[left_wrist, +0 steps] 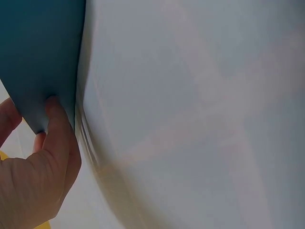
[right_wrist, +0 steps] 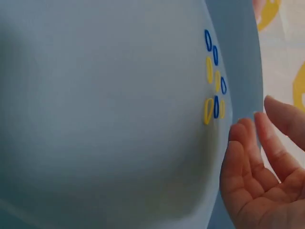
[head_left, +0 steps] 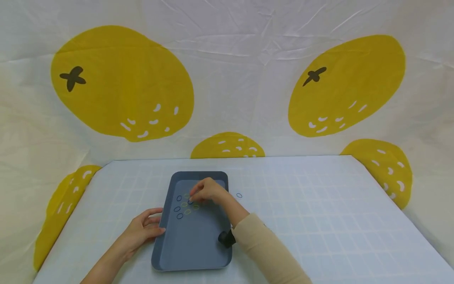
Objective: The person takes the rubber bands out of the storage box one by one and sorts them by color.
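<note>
A blue-grey tray (head_left: pixel 198 252) lies on the table, its long sides running away from me. Several thin blue loops (right_wrist: pixel 216 113) and yellow loops (right_wrist: pixel 207 112), like small rubber bands, are grouped in its far left part. My left hand (head_left: pixel 140 232) grips the tray's left side, and the left wrist view shows fingers on both faces of the rim (left_wrist: pixel 52 57). Over the loops, my right hand (head_left: pixel 209 191) points its fingertips down close by a dark blue loop. In the right wrist view a gap shows between thumb and fingers (right_wrist: pixel 276 152), with no loop visible between them.
One thin dark loop (head_left: pixel 237 195) lies on the white checked table (head_left: pixel 319 213), right of the tray. A black wrist camera (head_left: pixel 226 239) on the right arm overlaps the tray's right edge. Behind the table hangs a pale cloth (head_left: pixel 241 98) with large yellow fruit prints.
</note>
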Available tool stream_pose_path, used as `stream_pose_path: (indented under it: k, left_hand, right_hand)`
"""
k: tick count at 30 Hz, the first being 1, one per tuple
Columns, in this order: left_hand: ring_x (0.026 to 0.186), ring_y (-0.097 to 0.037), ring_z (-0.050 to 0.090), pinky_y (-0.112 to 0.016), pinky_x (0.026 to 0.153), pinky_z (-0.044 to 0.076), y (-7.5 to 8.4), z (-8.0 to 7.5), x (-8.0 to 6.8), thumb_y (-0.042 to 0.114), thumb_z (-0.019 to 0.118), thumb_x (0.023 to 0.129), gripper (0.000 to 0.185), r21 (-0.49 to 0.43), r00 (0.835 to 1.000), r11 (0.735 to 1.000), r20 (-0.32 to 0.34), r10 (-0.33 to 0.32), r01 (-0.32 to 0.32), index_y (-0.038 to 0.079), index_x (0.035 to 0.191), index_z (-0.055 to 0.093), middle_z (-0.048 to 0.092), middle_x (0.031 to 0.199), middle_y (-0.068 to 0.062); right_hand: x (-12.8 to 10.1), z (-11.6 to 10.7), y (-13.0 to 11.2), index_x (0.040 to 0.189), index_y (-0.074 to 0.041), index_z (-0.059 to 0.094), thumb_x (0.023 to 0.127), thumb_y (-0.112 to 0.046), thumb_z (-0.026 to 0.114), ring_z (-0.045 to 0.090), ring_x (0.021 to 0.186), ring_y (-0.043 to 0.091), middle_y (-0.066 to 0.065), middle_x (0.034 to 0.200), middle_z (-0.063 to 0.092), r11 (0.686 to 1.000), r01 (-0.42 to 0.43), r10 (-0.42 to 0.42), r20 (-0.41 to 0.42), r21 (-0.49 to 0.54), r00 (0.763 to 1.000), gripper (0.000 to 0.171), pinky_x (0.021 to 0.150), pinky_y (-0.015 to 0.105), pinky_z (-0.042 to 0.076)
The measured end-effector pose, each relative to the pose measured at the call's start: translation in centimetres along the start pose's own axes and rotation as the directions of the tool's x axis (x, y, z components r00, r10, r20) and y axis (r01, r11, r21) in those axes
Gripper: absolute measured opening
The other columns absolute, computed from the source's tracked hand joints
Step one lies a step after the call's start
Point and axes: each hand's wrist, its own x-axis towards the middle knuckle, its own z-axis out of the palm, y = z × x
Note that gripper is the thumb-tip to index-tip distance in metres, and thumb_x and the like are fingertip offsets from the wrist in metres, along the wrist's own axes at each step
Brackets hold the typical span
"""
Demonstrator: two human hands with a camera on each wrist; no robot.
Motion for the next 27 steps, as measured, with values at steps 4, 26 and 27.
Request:
stream_pose_path:
  k: [4,26,27]
  left_hand:
    - [0.104,-0.025,0.056,-0.035,0.078,0.051,-0.2,-0.1,0.2,-0.002,0.071,0.077,0.073,-0.001,1.0,1.0,-0.002,-0.007,0.007,-0.003,0.139,0.032,0.05,0.123,-0.025]
    - [0.099,-0.023,0.058,-0.035,0.076,0.051,-0.2,0.0,0.1,-0.003,0.07,0.077,0.072,-0.014,1.0,1.0,0.001,0.0,0.0,-0.002,0.138,0.033,0.05,0.122,-0.025]
    - [0.098,-0.023,0.058,-0.035,0.076,0.051,-0.2,0.0,0.1,-0.003,0.07,0.077,0.072,-0.017,1.0,1.0,0.0,0.0,0.0,-0.002,0.138,0.033,0.05,0.122,-0.025]
  right_hand:
    - [-0.1,0.3,0.2,0.084,0.001,0.071,0.072,0.001,0.076,0.051,0.054,0.012,0.0,0.063,0.06,0.998,-0.041,0.04,-0.02,-0.05,0.999,0.013,0.052,0.025,0.045]
    - [-0.9,1.2,0.4,0.057,-0.008,0.061,0.07,-0.007,0.079,0.043,0.044,0.01,-0.002,0.049,0.05,0.865,0.0,-0.018,-0.031,-0.502,0.999,0.022,0.042,0.02,0.034]
    - [-0.9,1.3,0.4,0.057,-0.008,0.061,0.071,-0.007,0.078,0.043,0.044,0.01,-0.002,0.049,0.05,0.863,0.001,-0.015,-0.025,-0.505,1.0,0.023,0.042,0.02,0.034]
